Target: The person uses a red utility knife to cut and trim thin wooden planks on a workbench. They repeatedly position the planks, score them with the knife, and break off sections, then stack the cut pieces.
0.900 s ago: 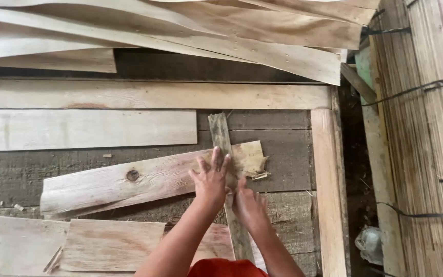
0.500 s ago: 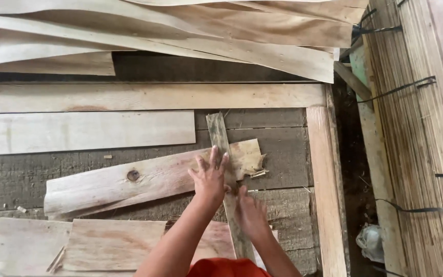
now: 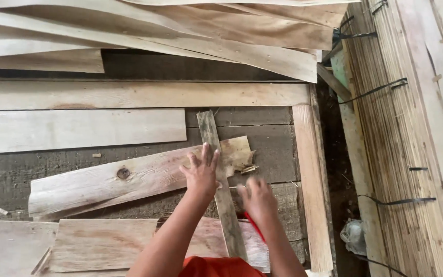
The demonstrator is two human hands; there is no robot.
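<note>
Head view, looking down on a dark plank work surface [image 3: 267,149] littered with veneer offcuts.

Left hand [image 3: 201,174]: fingers spread, palm pressed flat on the knotted veneer sheet [image 3: 108,182], at the spot where a narrow grey strip [image 3: 221,179] crosses over it. Nothing gripped; the hand is released and only bears down.

Right hand [image 3: 257,197]: blurred, just right of the strip and near its middle. Fingers look curled, and something red [image 3: 255,225] shows beneath the wrist; cannot tell whether the hand grasps it or what it is.

The strip runs from the upper middle of the surface down toward the person, slightly tilted, lying over the knotted sheet and over a lower pale sheet [image 3: 98,243]. The knotted sheet's right end is torn, with splinters [image 3: 247,168] beside it.

Surroundings: a long pale board [image 3: 78,129] lies above the knotted sheet, apart from it. A light frame rail [image 3: 139,95] runs across the top and another [image 3: 311,179] down the right side. Loose curved veneer sheets [image 3: 221,36] are piled beyond the frame. At far right stands a strapped stack of veneer [image 3: 401,143], with black bands [image 3: 380,90] around it.
</note>
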